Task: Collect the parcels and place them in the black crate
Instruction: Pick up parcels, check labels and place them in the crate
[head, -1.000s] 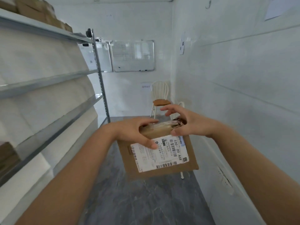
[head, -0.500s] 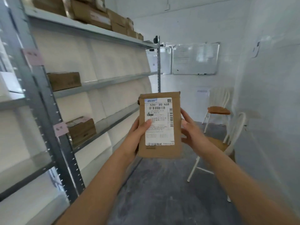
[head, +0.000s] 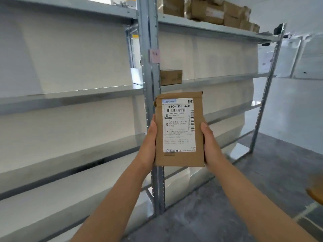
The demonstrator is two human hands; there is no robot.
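Both thumbs lie flat on the front of a brown parcel (head: 180, 159), the other fingers hidden behind it. The left hand (head: 148, 144) grips its left edge and the right hand (head: 210, 145) its right edge. The parcel stands upright in the air, with its white label (head: 178, 126) facing the camera. Just behind it rises a grey post (head: 150, 81) of the metal rack, carrying a pink tag (head: 154, 55). A small box (head: 171, 77) sits at the left end of the middle shelf (head: 227, 79), and more boxes (head: 209, 12) crowd the top shelf.

Lined with grey steel shelving (head: 150, 67) backed by white panels (head: 78, 58), over a mottled grey floor (head: 262, 189), white wall (head: 297, 110) beyond.
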